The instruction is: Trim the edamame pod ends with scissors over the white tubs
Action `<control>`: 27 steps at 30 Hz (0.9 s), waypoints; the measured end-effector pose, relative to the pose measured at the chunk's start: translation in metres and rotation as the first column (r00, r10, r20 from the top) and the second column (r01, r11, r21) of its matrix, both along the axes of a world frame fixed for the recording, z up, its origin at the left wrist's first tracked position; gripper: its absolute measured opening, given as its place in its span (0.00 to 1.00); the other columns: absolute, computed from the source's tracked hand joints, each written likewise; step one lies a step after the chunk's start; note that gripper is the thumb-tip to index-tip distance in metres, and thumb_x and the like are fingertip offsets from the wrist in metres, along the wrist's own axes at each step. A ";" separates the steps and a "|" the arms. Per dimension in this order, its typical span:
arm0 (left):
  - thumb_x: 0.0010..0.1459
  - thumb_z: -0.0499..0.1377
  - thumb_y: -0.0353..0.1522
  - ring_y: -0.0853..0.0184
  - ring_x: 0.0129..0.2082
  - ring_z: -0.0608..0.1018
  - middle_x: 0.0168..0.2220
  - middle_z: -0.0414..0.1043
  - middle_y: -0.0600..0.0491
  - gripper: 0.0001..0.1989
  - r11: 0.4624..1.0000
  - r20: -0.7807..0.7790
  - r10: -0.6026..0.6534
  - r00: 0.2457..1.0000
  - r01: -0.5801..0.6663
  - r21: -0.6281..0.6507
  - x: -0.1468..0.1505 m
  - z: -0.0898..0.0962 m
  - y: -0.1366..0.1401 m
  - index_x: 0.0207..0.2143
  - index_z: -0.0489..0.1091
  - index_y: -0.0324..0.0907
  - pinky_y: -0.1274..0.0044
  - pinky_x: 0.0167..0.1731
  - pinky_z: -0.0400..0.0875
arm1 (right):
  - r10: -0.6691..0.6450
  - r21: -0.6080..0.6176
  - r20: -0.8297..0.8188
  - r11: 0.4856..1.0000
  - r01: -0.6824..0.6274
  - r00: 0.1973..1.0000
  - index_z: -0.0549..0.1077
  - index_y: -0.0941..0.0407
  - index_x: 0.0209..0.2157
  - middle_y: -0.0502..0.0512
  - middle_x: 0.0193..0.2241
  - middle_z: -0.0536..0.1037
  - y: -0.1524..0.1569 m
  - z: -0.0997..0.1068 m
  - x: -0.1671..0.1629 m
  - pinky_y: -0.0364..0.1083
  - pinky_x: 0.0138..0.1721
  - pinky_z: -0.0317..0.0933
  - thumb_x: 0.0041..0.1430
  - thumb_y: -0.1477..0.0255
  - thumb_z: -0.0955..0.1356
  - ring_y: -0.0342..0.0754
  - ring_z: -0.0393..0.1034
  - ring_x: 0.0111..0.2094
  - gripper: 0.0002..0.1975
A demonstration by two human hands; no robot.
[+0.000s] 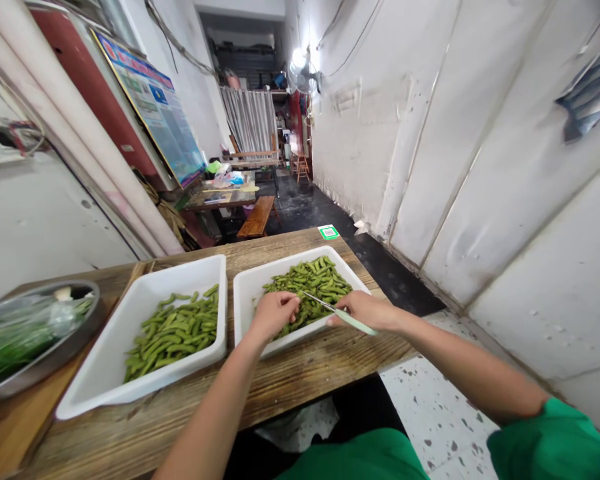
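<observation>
My right hand (363,310) is closed round scissors (353,321) with pale green handles, their blades pointing left over the right white tray (246,283). At the blade tips, my left hand (275,313) pinches what looks like a green soybean pod, mostly hidden by the fingers. Below both hands, a heap of green soybean pods (320,277) fills much of that tray. To the left, a second white tray (97,373) holds more pods (177,333), gathered toward its right side.
Both trays stand on a wooden table (300,387). A metal bowl (87,327) with bagged green vegetables is at the left edge. A green QR-code card (329,232) lies at the table's far corner. Beyond are a wooden bench (258,217) and a white wall (370,133) on the right.
</observation>
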State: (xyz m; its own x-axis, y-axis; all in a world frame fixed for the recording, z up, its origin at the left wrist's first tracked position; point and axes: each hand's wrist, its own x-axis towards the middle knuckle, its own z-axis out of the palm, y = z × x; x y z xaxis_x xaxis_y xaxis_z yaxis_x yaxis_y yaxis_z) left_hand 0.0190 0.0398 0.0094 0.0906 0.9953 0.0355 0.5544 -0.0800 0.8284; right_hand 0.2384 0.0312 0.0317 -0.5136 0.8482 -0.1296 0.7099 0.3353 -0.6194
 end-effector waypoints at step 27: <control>0.41 0.62 0.41 0.68 0.24 0.70 0.22 0.69 0.53 0.14 0.968 0.395 -0.107 0.912 0.186 -0.169 -0.017 0.005 0.010 0.26 0.69 0.39 0.77 0.29 0.63 | 0.078 0.043 0.003 0.996 -0.078 0.997 0.72 0.58 0.36 0.55 0.30 0.75 0.001 0.006 0.006 0.43 0.30 0.56 0.49 0.53 0.65 0.50 0.68 0.31 0.23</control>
